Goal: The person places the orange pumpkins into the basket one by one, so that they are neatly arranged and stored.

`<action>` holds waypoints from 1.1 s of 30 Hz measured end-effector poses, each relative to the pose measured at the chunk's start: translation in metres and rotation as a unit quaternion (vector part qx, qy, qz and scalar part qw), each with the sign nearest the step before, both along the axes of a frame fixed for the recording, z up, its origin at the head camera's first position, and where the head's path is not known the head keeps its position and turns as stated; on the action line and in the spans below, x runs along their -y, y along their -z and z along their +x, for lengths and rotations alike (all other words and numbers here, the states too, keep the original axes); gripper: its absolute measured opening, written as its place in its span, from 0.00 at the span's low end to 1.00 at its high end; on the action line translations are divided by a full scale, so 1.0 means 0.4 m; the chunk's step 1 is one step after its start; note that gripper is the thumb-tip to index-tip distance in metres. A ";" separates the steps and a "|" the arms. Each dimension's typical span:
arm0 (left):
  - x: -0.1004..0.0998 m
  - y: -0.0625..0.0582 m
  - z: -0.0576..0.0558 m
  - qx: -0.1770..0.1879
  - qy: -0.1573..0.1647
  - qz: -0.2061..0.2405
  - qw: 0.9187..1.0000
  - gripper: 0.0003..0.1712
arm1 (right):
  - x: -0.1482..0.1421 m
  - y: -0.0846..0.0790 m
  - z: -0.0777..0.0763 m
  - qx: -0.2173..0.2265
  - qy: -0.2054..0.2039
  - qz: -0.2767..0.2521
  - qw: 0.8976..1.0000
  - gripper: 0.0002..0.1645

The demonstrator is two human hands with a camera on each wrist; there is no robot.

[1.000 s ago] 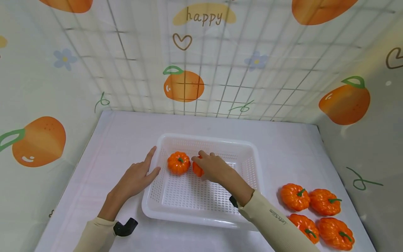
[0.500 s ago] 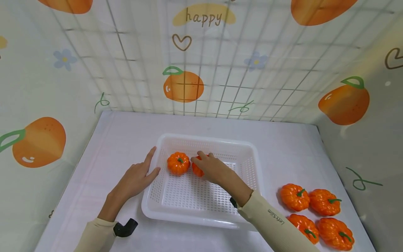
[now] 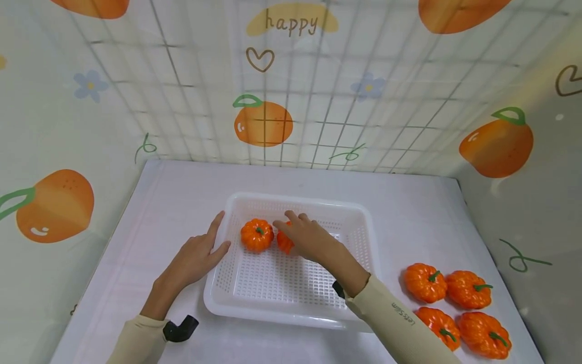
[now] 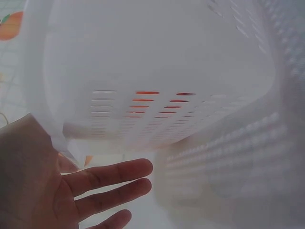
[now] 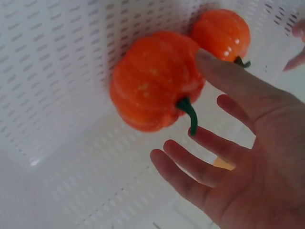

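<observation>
A white perforated plastic basket [image 3: 291, 319] stands on the table with two glossy orange toy pumpkins inside. One pumpkin [image 3: 257, 235] sits near the left wall, its green stem up. Just right of it, the second pumpkin [image 5: 155, 81] is partly covered by my right hand [image 3: 313, 240] in the head view. In the right wrist view that hand's fingers are spread, and the thumb overlaps the pumpkin's edge. My left hand [image 3: 193, 258] rests at the basket's left rim with index finger and thumb extended. Its other fingers [image 4: 114, 174] lie straight below the rim outside the wall.
Several more pumpkins [image 3: 485, 335] lie grouped on the table [image 3: 182, 187] at the right, beside the right forearm. A fruit-printed cloth [image 3: 204, 126] over a wire grid walls the back and sides.
My right hand has loosened from the second pumpkin, its fingers spreading and lifting slightly. The pumpkins stay in place in the basket, and the left hand has not moved.
</observation>
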State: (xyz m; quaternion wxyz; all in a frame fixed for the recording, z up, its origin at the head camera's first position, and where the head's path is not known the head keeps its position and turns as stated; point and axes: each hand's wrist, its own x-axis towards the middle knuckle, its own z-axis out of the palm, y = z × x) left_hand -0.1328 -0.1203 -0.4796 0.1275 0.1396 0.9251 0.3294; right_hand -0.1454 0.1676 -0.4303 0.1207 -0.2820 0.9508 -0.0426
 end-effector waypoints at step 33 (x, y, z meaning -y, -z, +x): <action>0.001 -0.002 -0.001 -0.008 0.008 -0.007 1.000 0.46 | -0.275 -0.097 0.045 -0.107 0.116 -0.083 0.984 0.28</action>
